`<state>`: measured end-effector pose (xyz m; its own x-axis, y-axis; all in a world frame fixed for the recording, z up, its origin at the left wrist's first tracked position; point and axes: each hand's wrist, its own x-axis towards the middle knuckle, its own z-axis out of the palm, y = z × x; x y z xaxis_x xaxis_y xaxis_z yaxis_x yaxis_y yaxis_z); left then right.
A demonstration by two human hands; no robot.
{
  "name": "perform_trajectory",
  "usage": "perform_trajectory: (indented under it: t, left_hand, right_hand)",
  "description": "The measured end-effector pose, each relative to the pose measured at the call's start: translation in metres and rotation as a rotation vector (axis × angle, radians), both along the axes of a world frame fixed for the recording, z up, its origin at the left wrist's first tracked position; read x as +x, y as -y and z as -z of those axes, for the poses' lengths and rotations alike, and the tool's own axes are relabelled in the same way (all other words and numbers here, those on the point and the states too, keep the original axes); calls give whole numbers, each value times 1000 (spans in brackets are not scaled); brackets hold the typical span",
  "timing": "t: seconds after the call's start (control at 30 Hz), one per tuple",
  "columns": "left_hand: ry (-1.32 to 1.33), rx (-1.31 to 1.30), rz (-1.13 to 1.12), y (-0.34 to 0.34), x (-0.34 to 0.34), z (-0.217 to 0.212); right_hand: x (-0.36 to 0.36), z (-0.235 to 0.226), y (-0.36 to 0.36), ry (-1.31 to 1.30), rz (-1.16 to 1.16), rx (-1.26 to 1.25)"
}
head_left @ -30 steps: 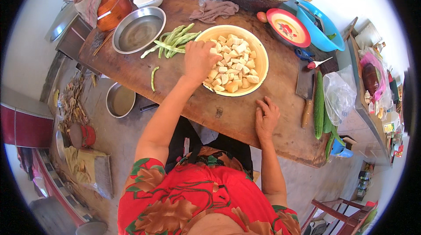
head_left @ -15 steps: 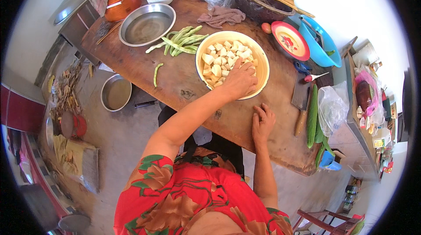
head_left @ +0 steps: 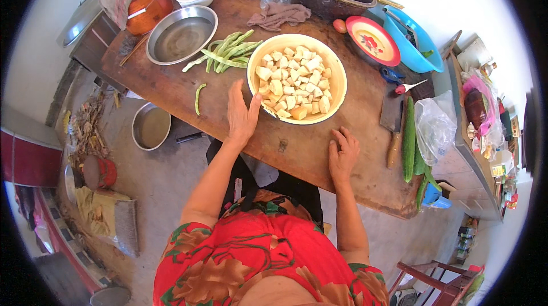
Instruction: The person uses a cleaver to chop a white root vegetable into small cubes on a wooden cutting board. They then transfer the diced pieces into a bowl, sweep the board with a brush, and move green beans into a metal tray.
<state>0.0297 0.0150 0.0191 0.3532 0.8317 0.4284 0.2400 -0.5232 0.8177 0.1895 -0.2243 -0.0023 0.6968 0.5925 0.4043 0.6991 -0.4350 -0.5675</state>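
Peeled, cut chunks that look like potato [head_left: 297, 82] fill the bottom of a yellow enamel basin [head_left: 337, 60] on the wooden table. My left hand [head_left: 242, 115] is just left of the basin by its near rim, fingers stretched out and thumb spread, holding nothing. Whether it touches the rim I cannot tell. On the tabletop, right of and nearer than the basin, rests my right hand [head_left: 343, 154], its fingers loosely bent and apart with nothing in them. Flat green bean pods [head_left: 231, 52] lie in a pile left of the basin; a single pod [head_left: 198, 99] lies apart.
A cleaver [head_left: 393, 117] and cucumber [head_left: 409, 140] lie at the right, beside a clear plastic bag [head_left: 436, 126]. Behind are a metal basin of water [head_left: 181, 35], a brown cloth [head_left: 279, 16], a red-rimmed plate [head_left: 374, 40] and a blue basin [head_left: 419, 60].
My left hand has left the chunks and moved out over the basin's left rim, its fingers now spread. My right hand stays on the table. The whole view has shifted slightly.
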Motion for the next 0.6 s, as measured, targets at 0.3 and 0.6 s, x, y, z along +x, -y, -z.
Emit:
perform_trajectory:
  t: [0.3,0.6]
  left_hand:
    - [-2,-215,276,17,4,1]
    - [6,-201,260,18,2,-3]
  right_hand:
    - [16,-2,4,-156,-60,83]
    - [127,-51,-32,-129,-12,292]
